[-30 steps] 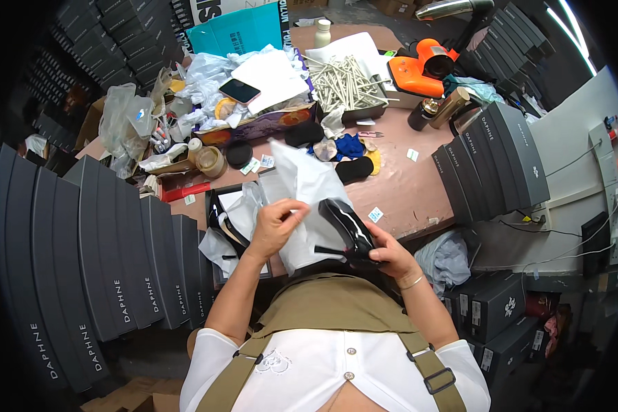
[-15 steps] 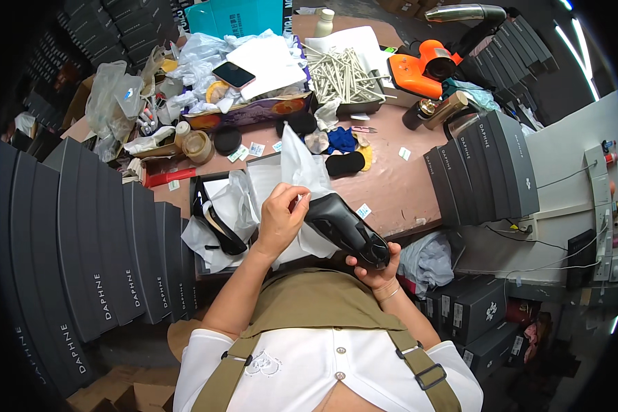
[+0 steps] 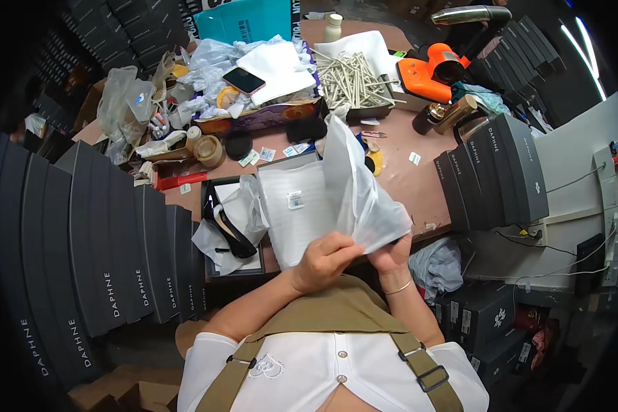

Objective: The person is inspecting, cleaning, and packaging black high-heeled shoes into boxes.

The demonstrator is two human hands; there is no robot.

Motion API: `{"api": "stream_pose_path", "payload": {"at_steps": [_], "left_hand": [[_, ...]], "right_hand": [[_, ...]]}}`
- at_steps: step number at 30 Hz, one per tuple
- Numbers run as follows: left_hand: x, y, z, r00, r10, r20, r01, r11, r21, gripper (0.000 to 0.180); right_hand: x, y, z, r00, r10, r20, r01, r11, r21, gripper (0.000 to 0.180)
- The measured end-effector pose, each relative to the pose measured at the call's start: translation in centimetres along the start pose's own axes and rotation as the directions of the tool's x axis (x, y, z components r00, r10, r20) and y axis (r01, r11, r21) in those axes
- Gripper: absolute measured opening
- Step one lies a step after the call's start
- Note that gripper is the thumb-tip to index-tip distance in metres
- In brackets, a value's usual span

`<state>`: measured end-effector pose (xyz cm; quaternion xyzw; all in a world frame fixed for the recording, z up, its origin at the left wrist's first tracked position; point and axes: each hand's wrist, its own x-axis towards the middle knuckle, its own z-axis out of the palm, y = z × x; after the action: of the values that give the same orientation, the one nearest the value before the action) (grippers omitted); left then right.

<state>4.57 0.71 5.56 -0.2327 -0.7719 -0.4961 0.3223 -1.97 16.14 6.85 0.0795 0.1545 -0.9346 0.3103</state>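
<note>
A translucent white sheet of tissue paper [image 3: 364, 199] stands draped in front of me, over the black shoe in my right hand. Only a dark edge of that shoe shows beside the fingers. My left hand [image 3: 329, 259] pinches the paper's lower edge, close to my right hand [image 3: 393, 255], whose fingers curl under the wrapped shoe. To the left, a black high-heeled shoe [image 3: 235, 237] lies on its side in an open grey shoe box [image 3: 261, 266], with crumpled tissue [image 3: 248, 206] around it. Beside it lies a white foam sheet [image 3: 292, 237] bearing a small label.
Grey shoe boxes [image 3: 89, 233] are stacked high at left, with another stack [image 3: 491, 178] at right. Behind stand a tray of pale sticks [image 3: 350, 79], a phone [image 3: 244, 80] on papers, black round pads [image 3: 239, 145], a tape roll [image 3: 208, 150] and an orange device [image 3: 422, 79].
The tissue has come down over the black shoe, hiding it. My left hand moved right and lower, next to my right hand. The labelled foam sheet is now uncovered.
</note>
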Motion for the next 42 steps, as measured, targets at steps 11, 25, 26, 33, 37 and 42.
{"api": "stream_pose_path", "payload": {"at_steps": [11,25,26,33,37,42], "left_hand": [[-2.6,1.9,-0.8,0.896,-0.014,0.443,0.089,0.985,-0.150,0.023],[-4.2,-2.7,-3.5,0.448,-0.780,-0.437,0.715,0.606,-0.349,0.061],[-3.6,-2.3,-1.7,0.518,-0.743,-0.425,0.780,0.613,-0.121,0.060],[-16.0,-1.3,-2.4,0.246,-0.957,-0.153,0.953,0.268,-0.143,0.030],[-23.1,-2.7,-1.7,-0.445,-0.865,0.233,0.529,-0.464,-0.710,0.047],[-25.7,-5.9,2.4,-0.259,-0.924,0.282,0.274,-0.350,-0.896,0.023]], "right_hand": [[1.0,1.7,-4.9,0.981,-0.183,-0.065,-0.064,0.009,-0.998,0.047],[1.0,2.2,-3.3,0.998,0.048,0.037,0.004,0.552,-0.834,0.080],[2.3,2.1,-2.8,1.000,0.004,0.015,0.007,0.714,-0.700,0.081],[8.2,2.9,-6.3,0.971,0.232,-0.050,-0.166,0.512,-0.843,0.052],[11.1,9.3,-15.4,0.939,0.313,0.146,0.313,-0.592,-0.743,0.061],[10.5,9.3,-17.7,0.903,0.373,0.214,0.406,-0.575,-0.710,0.071]]}}
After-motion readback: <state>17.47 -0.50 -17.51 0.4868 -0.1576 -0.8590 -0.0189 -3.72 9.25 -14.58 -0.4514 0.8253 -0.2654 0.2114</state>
